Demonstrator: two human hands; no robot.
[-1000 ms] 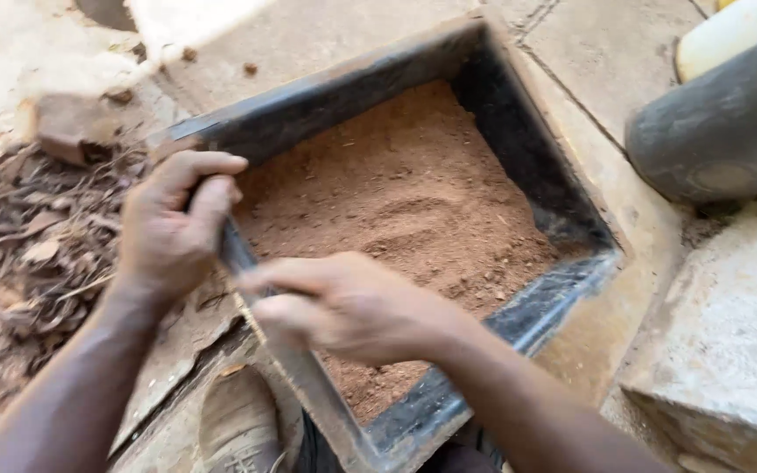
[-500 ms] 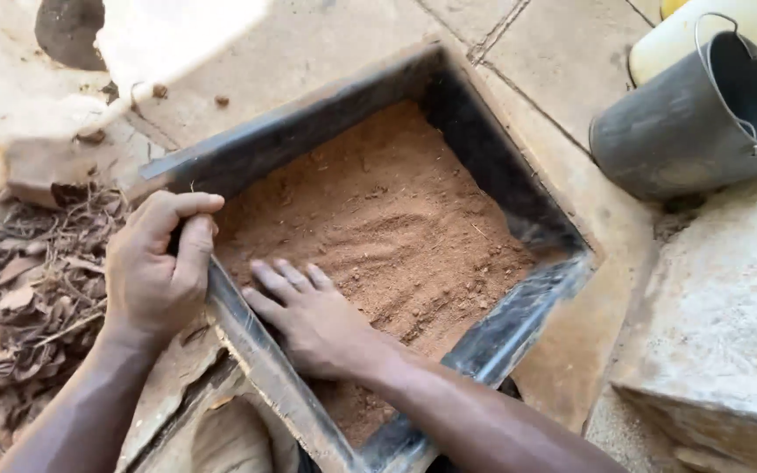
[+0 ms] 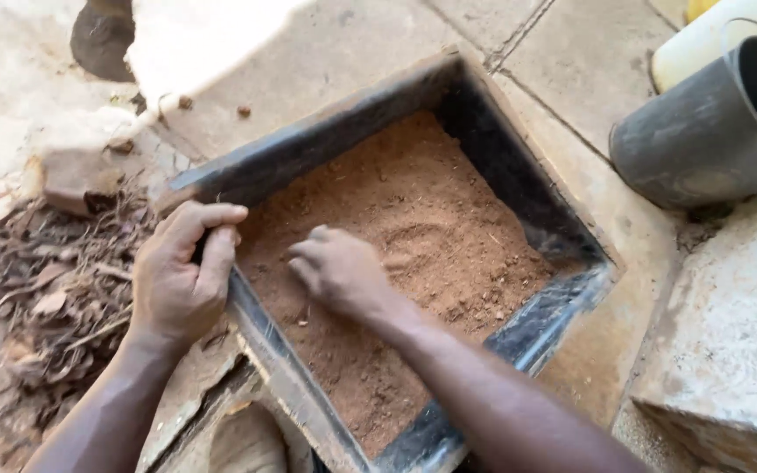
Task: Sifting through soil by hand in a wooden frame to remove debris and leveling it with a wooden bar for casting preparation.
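Here, reading from left to right, I see a heap of dry leaves and twigs (image 3: 37, 289) on the ground beside a broken stone (image 3: 76, 178). Next comes my left hand (image 3: 181, 276), closed around the near-left rim of the black square mould (image 3: 326, 149), thumb over the top edge and fingers curled down the outer face, so that the frame is steadied. Within the mould lies reddish-brown soil (image 3: 449, 219), loose and crumbly, filling the floor from wall to wall and showing shallow dents near its middle. My right hand (image 3: 339, 271) rests in this soil, fingers bent inward in a loose fist, knuckles up; I cannot tell whether it encloses any earth. Farther right stand a dark grey bucket (image 3: 703, 131), tipped toward the mould, and a pale yellow container (image 3: 711, 35) behind it; a rough stone block (image 3: 729, 350) occupies the lower right. In my judgement, the packing goes best if the left hand holds the rim firm while the right presses evenly across the surface and into the corners, working outward from the centre so that no hollow remains along the walls.
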